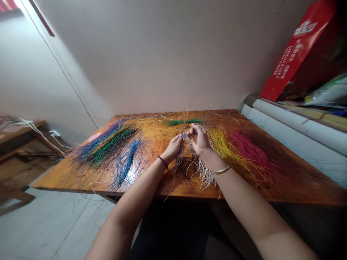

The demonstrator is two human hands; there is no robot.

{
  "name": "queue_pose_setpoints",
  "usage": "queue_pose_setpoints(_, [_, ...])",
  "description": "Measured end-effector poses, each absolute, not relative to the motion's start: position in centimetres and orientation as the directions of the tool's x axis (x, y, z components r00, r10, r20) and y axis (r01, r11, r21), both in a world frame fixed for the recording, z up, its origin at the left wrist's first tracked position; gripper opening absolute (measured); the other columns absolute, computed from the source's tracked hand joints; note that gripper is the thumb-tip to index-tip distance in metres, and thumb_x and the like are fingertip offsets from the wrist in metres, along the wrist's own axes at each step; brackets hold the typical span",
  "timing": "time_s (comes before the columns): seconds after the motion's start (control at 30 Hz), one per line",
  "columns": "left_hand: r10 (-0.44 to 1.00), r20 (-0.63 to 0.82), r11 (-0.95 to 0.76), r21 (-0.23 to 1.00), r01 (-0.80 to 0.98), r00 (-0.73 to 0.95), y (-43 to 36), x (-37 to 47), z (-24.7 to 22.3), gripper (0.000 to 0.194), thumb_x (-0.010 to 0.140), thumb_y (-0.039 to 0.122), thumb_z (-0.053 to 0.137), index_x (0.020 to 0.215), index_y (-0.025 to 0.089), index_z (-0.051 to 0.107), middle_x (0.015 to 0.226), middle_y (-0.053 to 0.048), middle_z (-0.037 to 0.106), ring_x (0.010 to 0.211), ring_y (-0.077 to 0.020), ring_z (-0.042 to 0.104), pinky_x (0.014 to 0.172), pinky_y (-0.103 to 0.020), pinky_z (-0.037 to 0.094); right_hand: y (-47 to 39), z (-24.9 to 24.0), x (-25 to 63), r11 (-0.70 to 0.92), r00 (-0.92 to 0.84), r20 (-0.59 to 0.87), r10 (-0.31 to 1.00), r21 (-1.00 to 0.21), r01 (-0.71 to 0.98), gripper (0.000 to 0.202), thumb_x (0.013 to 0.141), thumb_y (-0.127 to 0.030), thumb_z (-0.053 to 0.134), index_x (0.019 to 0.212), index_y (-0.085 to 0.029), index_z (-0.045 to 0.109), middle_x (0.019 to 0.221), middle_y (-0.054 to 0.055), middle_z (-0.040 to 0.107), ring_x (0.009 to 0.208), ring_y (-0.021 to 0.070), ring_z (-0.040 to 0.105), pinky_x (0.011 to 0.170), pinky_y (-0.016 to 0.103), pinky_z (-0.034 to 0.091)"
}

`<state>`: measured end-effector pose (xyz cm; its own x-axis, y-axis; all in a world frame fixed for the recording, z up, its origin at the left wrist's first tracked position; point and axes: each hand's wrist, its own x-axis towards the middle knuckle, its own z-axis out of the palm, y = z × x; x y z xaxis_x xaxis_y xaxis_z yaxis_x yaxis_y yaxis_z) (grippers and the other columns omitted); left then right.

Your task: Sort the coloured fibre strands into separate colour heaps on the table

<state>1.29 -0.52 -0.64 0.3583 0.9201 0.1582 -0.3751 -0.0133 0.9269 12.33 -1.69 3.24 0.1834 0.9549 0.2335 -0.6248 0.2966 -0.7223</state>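
My left hand (174,147) is closed, its thumb and fingers pinching thin blue and white strands (185,137) above the middle of the wooden table. Close on its right, my right hand (199,139) is raised with curled fingers at the same strands; its exact grip is too small to make out. White strands (206,173) lie below my right wrist. Orange strands (161,147) spread beside my left hand, and a few more stand up behind both hands. Loose ends hang between my wrists.
On the wooden table (292,191), purple, green (112,146) and blue strands (127,162) lie left; yellow (226,146) and red ones (251,150) lie right. A red box (295,54) and long rolls (303,119) flank the right edge. White cables (40,134) hang left.
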Motion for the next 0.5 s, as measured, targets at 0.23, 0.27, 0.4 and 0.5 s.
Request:
queue_pose_setpoints(0.23, [0.917,0.166,-0.022,0.929,-0.369,0.363,-0.3,1.3,-0.9,0.03,0.079,0.042,0.062,0.076,0.017,0.046,0.057,0.007,0.03,0.044,-0.0042,0.022,0.041,-0.017,0.017,-1.1,2.0,11.1,0.339,0.177,0.29,0.941,-0.833,-0.436,0.018,0.067,-0.032,0.068,0.076,-0.018,0.06,0.066,-0.003,0.059,0.063,0.0099,0.056,0.065,0.023,0.045])
queue_pose_setpoints(0.27, [0.918,0.167,-0.025,0.93,-0.368,0.359,-0.3,1.3,-0.9,0.031,0.079,0.042,0.062,0.075,0.017,0.045,0.057,0.007,0.03,0.043,-0.004,0.022,0.041,-0.017,0.017,-0.9,1.7,11.1,0.36,0.204,0.303,0.931,-0.856,-0.371,0.02,0.068,-0.034,0.067,0.077,-0.018,0.061,0.069,-0.002,0.061,0.065,0.0109,0.057,0.066,0.024,0.046])
queue_pose_setpoints(0.4, [0.929,0.165,-0.038,0.934,-0.357,0.333,-0.4,1.3,-0.8,0.032,0.079,0.042,0.06,0.071,0.018,0.04,0.054,0.008,0.029,0.042,-0.0038,0.023,0.04,-0.017,0.017,0.1,0.3,11.3,0.435,0.307,0.395,0.866,-0.897,-0.074,0.03,0.075,-0.045,0.061,0.075,-0.016,0.065,0.08,0.007,0.068,0.076,0.0163,0.063,0.073,0.028,0.048])
queue_pose_setpoints(0.5, [0.936,0.163,-0.047,0.936,-0.349,0.311,-0.5,1.3,-0.6,0.029,0.08,0.038,0.058,0.069,0.019,0.038,0.053,0.008,0.029,0.04,-0.0037,0.024,0.039,-0.017,0.016,0.4,-0.3,11.6,0.399,0.337,0.386,0.859,-0.916,0.034,0.036,0.072,-0.05,0.063,0.075,-0.015,0.066,0.078,0.009,0.07,0.072,0.0179,0.064,0.066,0.028,0.049])
